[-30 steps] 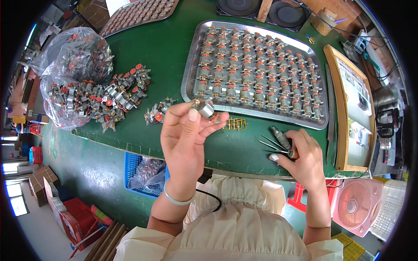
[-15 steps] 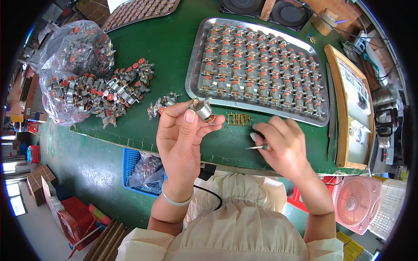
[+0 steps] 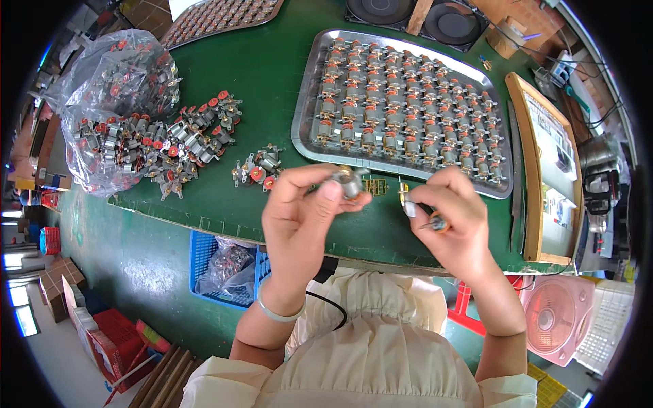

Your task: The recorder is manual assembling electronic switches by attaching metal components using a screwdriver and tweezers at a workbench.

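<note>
Left hand (image 3: 303, 217) grasps a small metal motor (image 3: 348, 182) between thumb and fingertips, held up above the near edge of the green table (image 3: 265, 75); right hand (image 3: 454, 221) is clenched round a thin tool (image 3: 427, 219) with an orange handle, tip pointing toward the motor, a small brass piece (image 3: 403, 190) showing just above the fingers; tool tip and motor are near but apart, a gap between the two hands.

Step in hand, as I judge it: fitting or adjusting a small part on the motor, with the tool being lined up, contact not yet made; next move calls for the left hand to hold the motor steady and turned so its end faces the tool, and the right hand to close the gap with fine aim; slip risk is the tiny part dropping.

Around: metal tray (image 3: 306, 129) full of motors in rows beyond the hands; loose pile of motors (image 3: 163, 139) with red ends at left, spilling from a clear plastic bag (image 3: 109, 75); a few loose motors (image 3: 257, 170) just left of the left hand; small brass strip (image 3: 374, 185) on the table between the hands; blue crate (image 3: 204, 262) under the table edge; pink fan (image 3: 551, 319) low right.
</note>
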The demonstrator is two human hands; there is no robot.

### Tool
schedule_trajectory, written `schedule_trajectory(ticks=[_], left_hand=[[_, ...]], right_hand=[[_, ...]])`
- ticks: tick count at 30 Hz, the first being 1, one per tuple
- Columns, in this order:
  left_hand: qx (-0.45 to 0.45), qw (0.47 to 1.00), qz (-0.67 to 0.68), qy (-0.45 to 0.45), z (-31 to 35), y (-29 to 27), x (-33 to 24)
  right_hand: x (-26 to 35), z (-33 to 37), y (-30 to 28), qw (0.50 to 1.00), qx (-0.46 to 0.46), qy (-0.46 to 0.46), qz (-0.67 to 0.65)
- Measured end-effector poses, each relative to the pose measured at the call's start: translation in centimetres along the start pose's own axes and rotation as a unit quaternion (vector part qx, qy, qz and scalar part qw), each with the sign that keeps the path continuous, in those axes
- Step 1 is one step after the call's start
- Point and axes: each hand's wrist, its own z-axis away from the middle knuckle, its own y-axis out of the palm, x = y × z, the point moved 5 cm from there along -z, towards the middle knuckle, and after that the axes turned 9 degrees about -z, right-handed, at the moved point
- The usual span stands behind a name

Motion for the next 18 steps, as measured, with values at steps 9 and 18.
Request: schedule_trajectory(ticks=[9,18], left_hand=[[0.124,0.992,-0.005,-0.029,0.4,3.0,0.9],[0.118,0.990,-0.006,-0.083,0.2,4.0,1.2]], right_hand=[[-2.8,1.2,-0.3,0.793,0.013,0.383,-0.472],[-2.6,1.6,0.4,0.749,-0.037,0.383,-0.539]])
